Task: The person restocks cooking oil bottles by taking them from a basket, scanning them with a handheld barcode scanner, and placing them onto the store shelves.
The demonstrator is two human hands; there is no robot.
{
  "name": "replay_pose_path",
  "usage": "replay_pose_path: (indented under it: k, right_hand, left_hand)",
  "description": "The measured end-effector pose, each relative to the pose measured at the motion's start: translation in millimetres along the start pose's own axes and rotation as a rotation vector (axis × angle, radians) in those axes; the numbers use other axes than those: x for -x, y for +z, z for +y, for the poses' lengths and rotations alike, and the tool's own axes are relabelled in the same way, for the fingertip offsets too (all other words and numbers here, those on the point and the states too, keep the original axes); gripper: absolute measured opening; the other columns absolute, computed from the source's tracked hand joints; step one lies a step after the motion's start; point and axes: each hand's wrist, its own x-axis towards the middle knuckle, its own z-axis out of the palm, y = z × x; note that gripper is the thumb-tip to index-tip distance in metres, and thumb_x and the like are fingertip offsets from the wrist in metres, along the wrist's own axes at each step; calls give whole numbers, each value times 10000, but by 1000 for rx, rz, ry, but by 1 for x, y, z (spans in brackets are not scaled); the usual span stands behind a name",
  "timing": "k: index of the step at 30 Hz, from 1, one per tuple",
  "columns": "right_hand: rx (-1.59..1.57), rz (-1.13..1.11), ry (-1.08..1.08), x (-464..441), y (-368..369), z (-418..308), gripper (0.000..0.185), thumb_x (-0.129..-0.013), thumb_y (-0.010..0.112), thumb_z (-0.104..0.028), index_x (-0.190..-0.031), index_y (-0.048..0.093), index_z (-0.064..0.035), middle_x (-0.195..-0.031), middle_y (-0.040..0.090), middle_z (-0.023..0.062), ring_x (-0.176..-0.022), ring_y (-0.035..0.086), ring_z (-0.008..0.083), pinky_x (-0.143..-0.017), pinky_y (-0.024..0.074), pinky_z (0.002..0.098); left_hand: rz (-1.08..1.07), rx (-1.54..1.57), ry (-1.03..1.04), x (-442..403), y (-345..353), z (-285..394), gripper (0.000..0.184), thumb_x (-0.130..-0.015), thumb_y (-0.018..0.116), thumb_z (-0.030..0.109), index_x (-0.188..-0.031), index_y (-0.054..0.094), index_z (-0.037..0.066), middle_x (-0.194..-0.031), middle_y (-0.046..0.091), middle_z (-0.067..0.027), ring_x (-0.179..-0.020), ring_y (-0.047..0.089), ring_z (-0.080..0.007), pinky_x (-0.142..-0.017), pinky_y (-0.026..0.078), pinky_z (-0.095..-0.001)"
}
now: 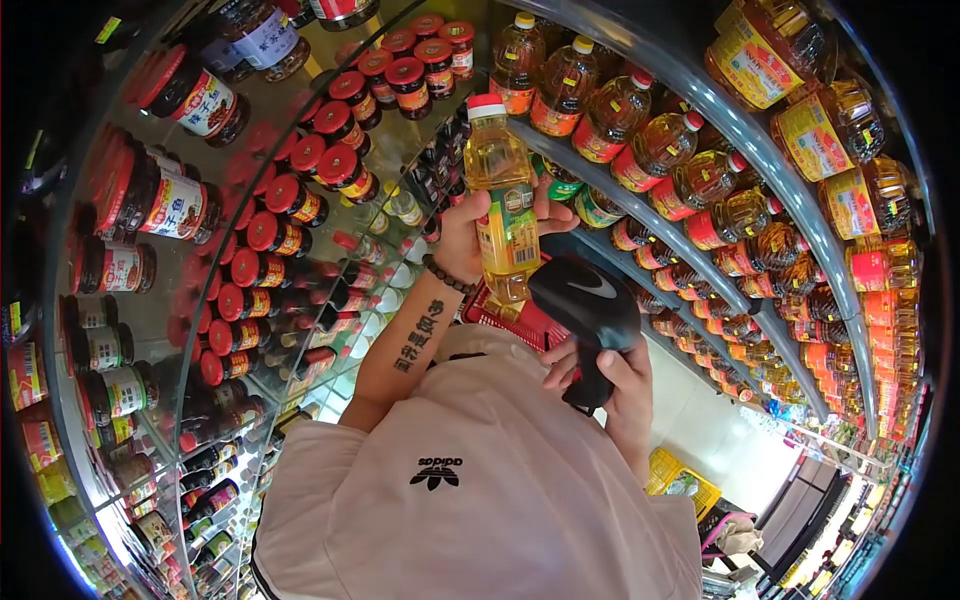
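My left hand [463, 238] is wrapped round a clear plastic bottle of yellow cooking oil [509, 225] with a red and white cap and a green and yellow label. The bottle stands nearly upright in front of the shelves, tilted slightly. A dark bead bracelet circles the left wrist. My right hand [624, 385] grips the handle of a black barcode scanner [590, 305]. Its head is close to the lower part of the bottle, at the right; whether they touch I cannot tell.
Left, glass shelves hold rows of red-lidded sauce jars [285, 193]. Right, shelves with curved metal edges [790, 190] carry many oil bottles [668, 145]. A red basket [500, 308] shows behind the bottle. A yellow basket [682, 478] sits on the pale floor [690, 410].
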Motion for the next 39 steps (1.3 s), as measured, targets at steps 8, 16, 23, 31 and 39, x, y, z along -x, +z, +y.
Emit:
replay_pose_path:
  k: [8,16,23,31,39]
  right_hand:
    - [-22,11,-11,-5,1,6,626,-902,641,-402,-1213,533,131,-986,674,277,-760,719,316,-626,576,320]
    - [-30,-20,-45,-10,-4,7,643,-900,643,-390,-1230,508,144,-984,673,285,-773,719,324,-634,581,329]
    - [-74,63,-130,-18,-29,15,589,-916,633,-341,-1245,504,130,-1001,674,286,-786,719,322,-633,580,323]
    - [-126,243,-178,-14,-58,18,591,-904,649,-321,-1220,469,145,-966,660,313,-724,709,346,-641,600,388]
    - [-120,328,-309,9,-56,19,502,-930,620,-289,-1227,503,99,-1018,674,277,-756,717,319,-632,581,315]
  left_hand:
    - [25,-18,-26,2,1,4,623,-861,652,518,-1239,454,63,-1013,600,-83,-1169,578,-274,-1127,292,-582]
    - [36,-54,-49,-1,-1,6,640,-849,668,505,-1256,451,60,-1012,590,-90,-1166,565,-280,-1123,301,-578]
    - [134,56,-75,-2,2,3,658,-846,660,354,-1338,435,-19,-1106,618,-146,-1145,574,-313,-1060,420,-531]
    - [169,-433,-248,-58,56,50,649,-786,747,226,-1318,471,-22,-1218,595,-174,-1066,608,-286,-907,522,-397]
    - [152,-670,-246,-222,108,88,412,-867,732,205,-1208,553,58,-1042,646,-51,-909,659,-161,-762,562,-334]
